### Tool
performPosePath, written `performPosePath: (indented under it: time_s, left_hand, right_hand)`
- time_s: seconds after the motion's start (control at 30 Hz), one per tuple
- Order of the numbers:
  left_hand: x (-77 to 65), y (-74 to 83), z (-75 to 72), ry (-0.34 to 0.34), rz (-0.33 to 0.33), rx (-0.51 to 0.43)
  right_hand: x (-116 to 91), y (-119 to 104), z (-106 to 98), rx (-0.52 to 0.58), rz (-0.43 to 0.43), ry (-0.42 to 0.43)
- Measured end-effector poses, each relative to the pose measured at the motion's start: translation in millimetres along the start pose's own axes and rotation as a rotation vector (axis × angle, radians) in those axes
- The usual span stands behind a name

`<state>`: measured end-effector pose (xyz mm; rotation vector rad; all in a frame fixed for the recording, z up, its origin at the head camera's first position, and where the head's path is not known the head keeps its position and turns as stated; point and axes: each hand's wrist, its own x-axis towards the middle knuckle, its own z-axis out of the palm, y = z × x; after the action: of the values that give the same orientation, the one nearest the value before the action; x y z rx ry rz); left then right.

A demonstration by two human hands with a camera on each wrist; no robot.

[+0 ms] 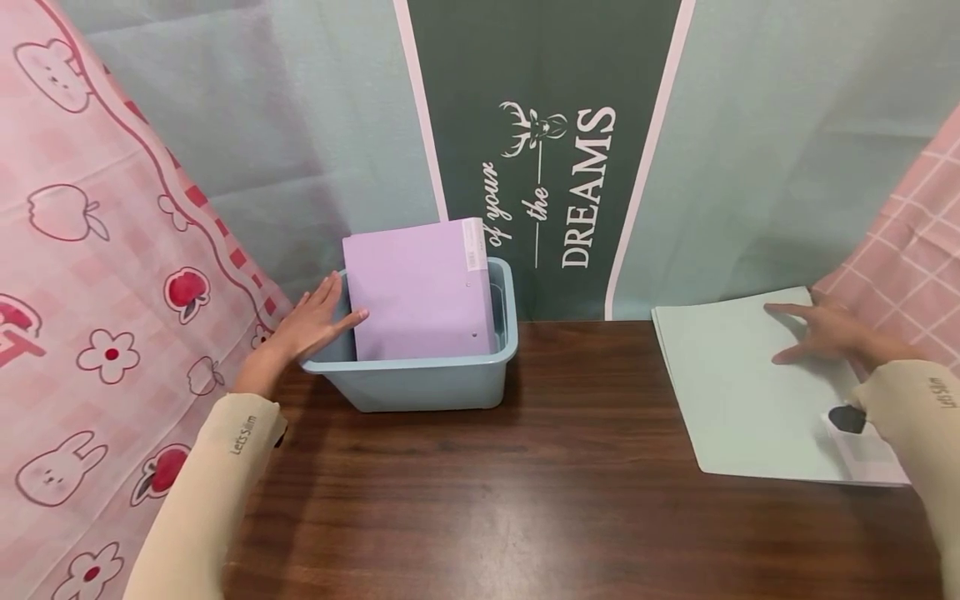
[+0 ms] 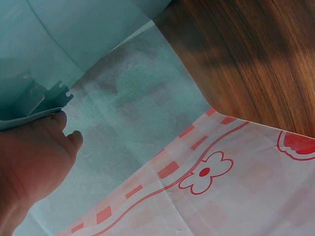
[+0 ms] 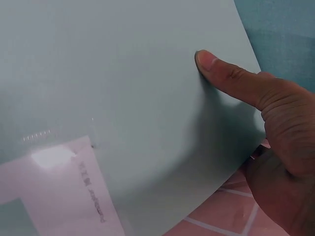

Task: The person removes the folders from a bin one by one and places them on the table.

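Observation:
My left hand (image 1: 311,325) rests at the left rim of a light-blue plastic bin (image 1: 435,383), fingers extended and thumb spread toward a lilac file folder (image 1: 412,292). That folder leans upright inside the bin and rises above its back rim. In the left wrist view, the hand (image 2: 39,152) meets the bin's edge (image 2: 34,117), and part of the fingers is hidden. On the right, my right hand (image 1: 828,329) lies over the far right corner of a pale mint file folder (image 1: 750,392). Its thumb (image 3: 231,78) stretches across the cover; the other fingers are mostly hidden in the right wrist view.
The dark brown wooden table (image 1: 480,500) bears the bin at left and the mint folder at right. A grey-green printed cloth (image 1: 555,50) hangs behind. Pink patterned cloths (image 1: 112,275) close off both sides. A pale label (image 3: 74,182) is on the mint folder.

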<state>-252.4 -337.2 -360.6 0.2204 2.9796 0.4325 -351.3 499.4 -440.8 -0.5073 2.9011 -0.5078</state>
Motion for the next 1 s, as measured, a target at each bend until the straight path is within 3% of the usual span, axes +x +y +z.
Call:
performPosePath:
  time_s: [0.23,0.47,0.63,0.8,1.0]
  left_hand:
    - [0.2,1.8,-0.8,0.006,0.0,-0.005]
    - [-0.1,0.9,-0.9,-0.001,-0.006,0.008]
    - [0.7,0.7,0.2,-0.004,-0.003,0.003]
    - [1.9,0.0,-0.7,-0.002,-0.003,0.001]
    - [1.4,-0.4,0.3,-0.002,-0.008,0.001]
  right_hand:
    - [3.1,3.2,5.7,-0.003,0.026,-0.046]
    - [1.4,5.6,12.0,0.121,0.119,-0.134]
    - [0.5,9.5,17.0,0.112,0.078,-0.114]
    - [0.7,10.5,18.7,0.012,0.01,-0.066]
    - [0.8,7.1,17.1,-0.045,-0.004,-0.056]
